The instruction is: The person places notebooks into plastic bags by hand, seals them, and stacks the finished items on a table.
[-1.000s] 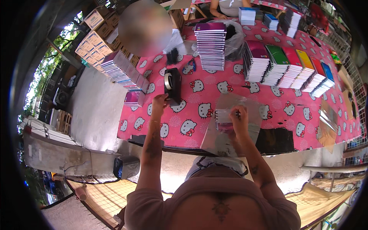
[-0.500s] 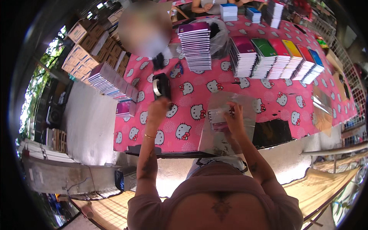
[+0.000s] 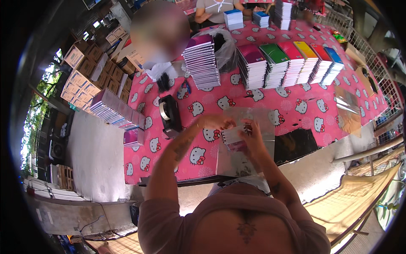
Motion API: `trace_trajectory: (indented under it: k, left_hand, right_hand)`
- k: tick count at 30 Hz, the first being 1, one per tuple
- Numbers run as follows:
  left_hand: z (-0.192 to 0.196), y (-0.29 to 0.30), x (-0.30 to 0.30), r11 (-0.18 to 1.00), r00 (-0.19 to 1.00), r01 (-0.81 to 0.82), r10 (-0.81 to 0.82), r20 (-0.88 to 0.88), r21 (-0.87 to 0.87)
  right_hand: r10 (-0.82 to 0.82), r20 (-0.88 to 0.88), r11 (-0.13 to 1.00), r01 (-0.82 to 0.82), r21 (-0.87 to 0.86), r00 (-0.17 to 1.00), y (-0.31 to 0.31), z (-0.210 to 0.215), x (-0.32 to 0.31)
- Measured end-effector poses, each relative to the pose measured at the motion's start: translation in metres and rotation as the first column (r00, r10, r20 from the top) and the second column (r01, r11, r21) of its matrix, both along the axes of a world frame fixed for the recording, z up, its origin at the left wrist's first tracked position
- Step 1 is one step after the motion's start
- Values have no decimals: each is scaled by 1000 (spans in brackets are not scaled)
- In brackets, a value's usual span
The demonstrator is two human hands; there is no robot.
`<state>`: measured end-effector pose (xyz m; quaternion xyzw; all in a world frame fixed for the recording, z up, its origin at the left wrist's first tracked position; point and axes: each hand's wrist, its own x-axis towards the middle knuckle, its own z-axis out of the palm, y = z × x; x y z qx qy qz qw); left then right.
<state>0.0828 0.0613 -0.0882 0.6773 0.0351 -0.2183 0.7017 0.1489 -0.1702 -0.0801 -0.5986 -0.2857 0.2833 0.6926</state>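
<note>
A small spiral notebook (image 3: pixel 230 137), with white pages and a purple edge, is tilted over a clear plastic sheet (image 3: pixel 241 163) near the table's front edge. My right hand (image 3: pixel 253 136) grips the notebook at its right side, fingers bent around it. My left hand (image 3: pixel 216 122) is at its upper left edge, fingertips pinched together. Whatever is between those fingertips is too small to make out. Left of my left hand stands a black tape dispenser (image 3: pixel 171 118) with a pale roll of tape.
Stacked notebooks (image 3: pixel 252 70) in several colours line the far right, beside a tall purple stack (image 3: pixel 200 63) and a plastic bag (image 3: pixel 228 51). More notebooks (image 3: pixel 114 110) run along the left edge, near cardboard boxes (image 3: pixel 84 80). A co-worker (image 3: pixel 218 12) sits across the pink table.
My left hand has moved right from the tape dispenser to the notebook. My right hand still holds the notebook, now tilted up more. The whole view has shifted slightly.
</note>
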Motion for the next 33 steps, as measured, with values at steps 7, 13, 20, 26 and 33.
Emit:
trace_trajectory:
  k: [7,13,20,26,33]
  left_hand:
    - [-15,-46,-85,679,788,-493,614,52,-543]
    - [11,-135,-112,252,493,-865,578,650,433]
    - [62,-16,-286,-355,-277,-935,698,661,-17]
    - [-1,134,-429,-715,-703,-699,686,187,-7]
    - [-46,201,-412,-732,-670,-665,671,317,145]
  right_hand:
    - [85,-373,978,-4,211,924,-28,-29,0]
    - [313,-225,947,-286,143,923,-32,-20,-10]
    - [-38,679,813,418,-406,733,-99,-104,81]
    - [281,716,680,394,-618,639,-70,-73,28]
    - [243,779,773,369,-515,578,-36,-78,35]
